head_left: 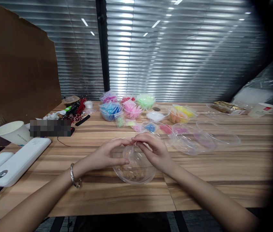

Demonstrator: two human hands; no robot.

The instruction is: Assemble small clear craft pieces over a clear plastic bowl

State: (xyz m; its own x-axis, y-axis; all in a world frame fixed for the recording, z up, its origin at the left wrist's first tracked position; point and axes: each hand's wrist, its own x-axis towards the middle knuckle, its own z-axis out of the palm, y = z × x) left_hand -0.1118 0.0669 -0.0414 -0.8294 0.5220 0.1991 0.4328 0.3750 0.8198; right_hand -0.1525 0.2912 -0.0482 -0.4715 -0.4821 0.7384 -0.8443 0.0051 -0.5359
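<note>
My left hand [109,153], with a silver bracelet [72,176] at its wrist, reaches over a clear plastic bowl [136,181] near the table's front. Its thumb and index finger curve around a small clear plastic piece [128,151], whose exact kind I cannot make out. My right hand [153,149] comes from the other side, thumb and fingers pinched together at the top of this piece. The fingertips of both hands meet there. Small golden-brown bits [133,175] lie at the bottom of the bowl.
Behind my hands stand tubs of blue pieces [109,111], pink pieces [132,109] and yellow-orange pieces [181,114]. Clear lids or shallow dishes [189,143] spread rightward. A paper cup [14,132], white power bank [17,162] and cardboard sheet [20,64] are on the left.
</note>
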